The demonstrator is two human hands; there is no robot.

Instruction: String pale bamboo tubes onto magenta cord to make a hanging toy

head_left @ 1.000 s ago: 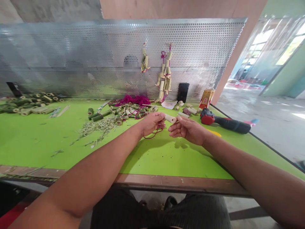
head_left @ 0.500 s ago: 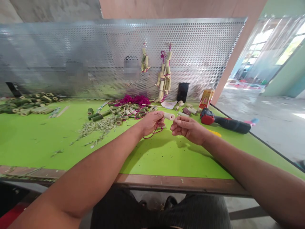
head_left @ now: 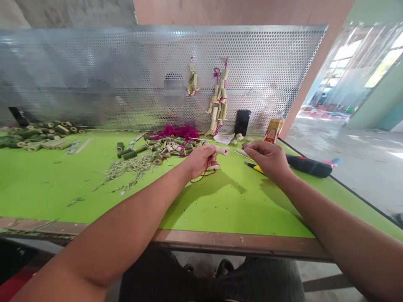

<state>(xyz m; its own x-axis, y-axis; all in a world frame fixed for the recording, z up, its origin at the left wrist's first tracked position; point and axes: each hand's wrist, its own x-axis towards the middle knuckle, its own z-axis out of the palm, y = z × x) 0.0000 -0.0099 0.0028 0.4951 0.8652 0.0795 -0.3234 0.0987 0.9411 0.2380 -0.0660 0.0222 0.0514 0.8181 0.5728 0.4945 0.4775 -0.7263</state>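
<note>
My left hand [head_left: 203,161] is closed round a pale bamboo tube [head_left: 223,150], whose hollow end points right and shows a dark notch. A purple cord [head_left: 201,178] hangs in a loop below these fingers. Another pale bamboo piece [head_left: 214,167] shows just under the hand. My right hand [head_left: 269,158] is over the table to the right, thumb and fingertips pinched together; what they hold, if anything, is hidden. Beside its fingertips are a thin stick [head_left: 242,155] and a yellow and black utility knife [head_left: 254,167].
Cut bamboo pieces [head_left: 170,147], purple cord [head_left: 179,132] and shavings [head_left: 132,167] lie left of centre. A power tool [head_left: 310,166] and a bottle [head_left: 273,129] are at right. Strung bamboo figures [head_left: 218,100] hang on the perforated metal panel [head_left: 132,79], near a phone [head_left: 242,121].
My right hand has moved right, away from the bamboo tube, uncovering the utility knife's dark end and covering the power tool's head. The left hand keeps the tube in nearly the same place.
</note>
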